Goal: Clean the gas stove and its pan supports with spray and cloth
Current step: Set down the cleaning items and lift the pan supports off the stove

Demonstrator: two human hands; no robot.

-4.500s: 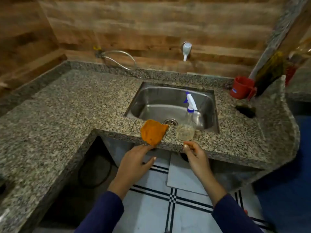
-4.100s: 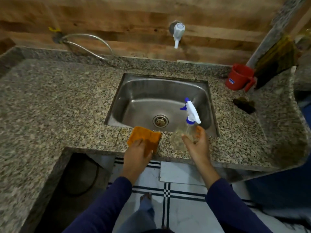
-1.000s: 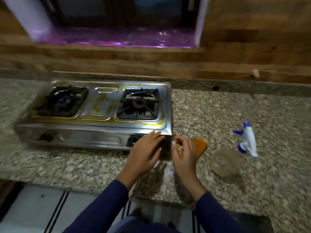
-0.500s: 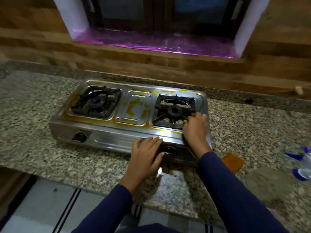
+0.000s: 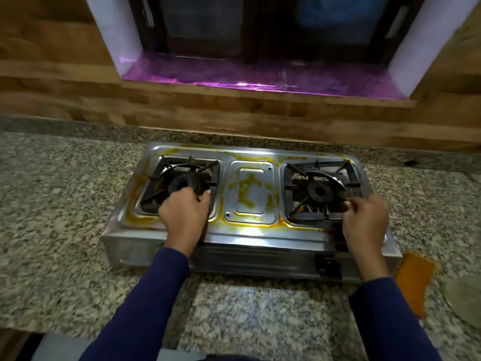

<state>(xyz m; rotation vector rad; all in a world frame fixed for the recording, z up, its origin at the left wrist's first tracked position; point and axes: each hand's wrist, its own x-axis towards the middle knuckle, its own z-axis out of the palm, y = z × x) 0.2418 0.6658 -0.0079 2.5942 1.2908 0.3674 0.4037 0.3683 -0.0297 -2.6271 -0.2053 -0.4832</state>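
Note:
A steel two-burner gas stove (image 5: pixel 250 199) smeared with yellow-orange stains sits on the granite counter. My left hand (image 5: pixel 183 213) grips the near edge of the left pan support (image 5: pixel 182 169). My right hand (image 5: pixel 365 217) curls its fingers round the near right corner of the right pan support (image 5: pixel 321 178). Both black supports sit over their burners. The orange cloth (image 5: pixel 413 280) lies on the counter right of the stove. Beside it at the frame's right edge lies the round base of the spray bottle (image 5: pixel 466 298), its nozzle out of view.
A granite counter (image 5: pixel 59 230) runs left and right of the stove and ends at a front edge near me. A wooden wall and a window sill with purple lining (image 5: pixel 260 79) stand behind. A black knob (image 5: pixel 328 264) is on the stove's front.
Since half a second ago my left hand rose from the stove's front knob to the left pan support, and my right hand shifted to the right support's near corner. Earlier I carried cloth and spray from the sink.

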